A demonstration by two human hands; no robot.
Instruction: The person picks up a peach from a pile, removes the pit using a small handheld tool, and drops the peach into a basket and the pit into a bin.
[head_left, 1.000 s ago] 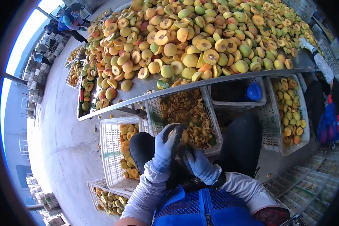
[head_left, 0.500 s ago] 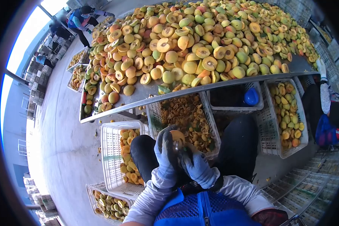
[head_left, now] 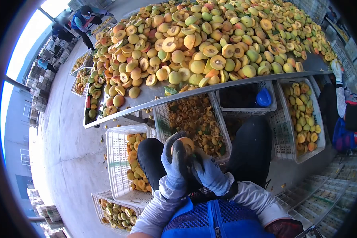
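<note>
While the person sat with knees apart below the metal table edge [head_left: 210,88], both gloved hands met over the lap. The left hand [head_left: 175,158] was closed around a peach half [head_left: 186,145], fingers curled over its near side; the right hand [head_left: 205,171] pressed against the fruit from below and to the right, whether it gripped a tool could not be told. The fruit sat just in front of the pit crate [head_left: 220,123], close under the table's rim, so little room remained above the hands. Open floor lay to the left, beyond the white crate [head_left: 114,158] of halved fruit beside the left knee. A further crate [head_left: 317,131] of halves stood to the right, next to a crate holding a blue bowl [head_left: 263,98]. The peach half showed an orange-yellow cut face turned upward, rounded in outline, largely covered by the glove. Heaped peaches [head_left: 202,43] filled the tabletop.
</note>
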